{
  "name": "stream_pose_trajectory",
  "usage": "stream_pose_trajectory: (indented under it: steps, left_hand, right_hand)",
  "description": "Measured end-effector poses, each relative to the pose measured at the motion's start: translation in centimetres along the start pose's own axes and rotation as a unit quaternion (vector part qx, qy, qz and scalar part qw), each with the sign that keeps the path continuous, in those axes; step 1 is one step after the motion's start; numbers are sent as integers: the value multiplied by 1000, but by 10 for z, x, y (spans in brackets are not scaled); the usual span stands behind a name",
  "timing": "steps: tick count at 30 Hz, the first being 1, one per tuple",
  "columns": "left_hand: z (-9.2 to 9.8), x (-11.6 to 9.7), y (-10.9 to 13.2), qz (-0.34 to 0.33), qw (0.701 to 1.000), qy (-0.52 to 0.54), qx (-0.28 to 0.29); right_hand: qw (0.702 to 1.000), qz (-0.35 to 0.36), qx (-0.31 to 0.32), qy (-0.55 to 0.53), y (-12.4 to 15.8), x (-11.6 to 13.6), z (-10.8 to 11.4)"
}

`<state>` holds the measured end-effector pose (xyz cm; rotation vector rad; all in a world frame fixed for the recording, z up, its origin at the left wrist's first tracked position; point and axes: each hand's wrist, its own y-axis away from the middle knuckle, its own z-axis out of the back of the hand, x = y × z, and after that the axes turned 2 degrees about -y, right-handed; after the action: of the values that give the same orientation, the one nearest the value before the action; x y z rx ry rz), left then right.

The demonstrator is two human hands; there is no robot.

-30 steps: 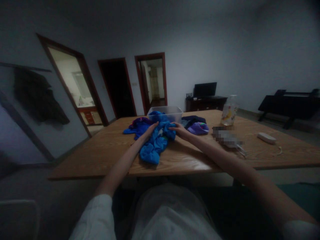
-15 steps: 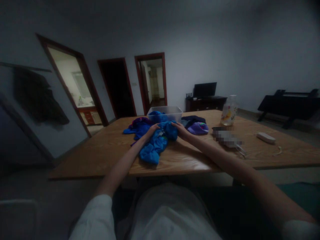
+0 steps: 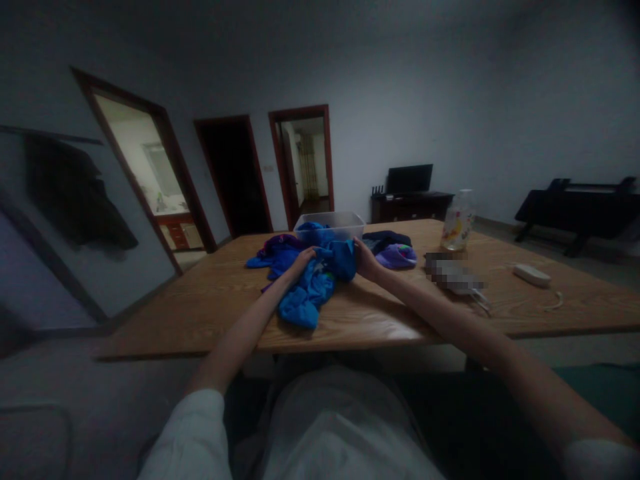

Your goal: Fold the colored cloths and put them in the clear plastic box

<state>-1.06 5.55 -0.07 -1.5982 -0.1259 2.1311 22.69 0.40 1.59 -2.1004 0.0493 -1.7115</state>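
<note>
A crumpled bright blue garment lies on the wooden table in front of me, one end hanging toward the near edge. My left hand grips its upper left part. On the upper right, my right hand pinches the cloth and holds a fold of it up. Which garment it is, I cannot make out. Behind it stands a clear plastic bin with blue cloth at its left side. More blue and purple clothing is heaped to the left of my left hand.
Right of my hands lie a purple cloth item and dark cloth. Farther right are a clear jug, a blurred-out pale object with cords and a white case. The wooden table's near edge runs before me.
My right hand has turned slightly and moved a little to the right, lifting and spreading a fold of the blue garment. My left hand has hardly moved.
</note>
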Motion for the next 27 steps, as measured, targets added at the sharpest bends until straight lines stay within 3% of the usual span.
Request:
stream_pose_trajectory:
  steps: [4,8,12,17,21,25,27]
  left_hand:
    - [0,10,-5,-39,999,-1,-11]
    - [-3,5,0,-60,998,-19,-10]
    - [-6,-6,7,-62,998,-32,7]
    - [-7,-10,9,-92,995,-16,23]
    - [-9,-10,9,-103,993,26,49]
    - [-12,-12,7,-76,992,54,86]
    - [-15,-15,10,-65,992,53,91]
  right_hand:
    - [995,-56,63,-53,8,-1,0]
    - [993,5,77,88,15,-1,0]
    - [973,79,56,208,14,-7,-3]
    - [951,154,31,266,18,-17,-6]
    - [932,173,-3,319,21,-18,-6]
    - [922,163,10,351,12,-19,1]
    - [920,169,-14,353,5,-20,6]
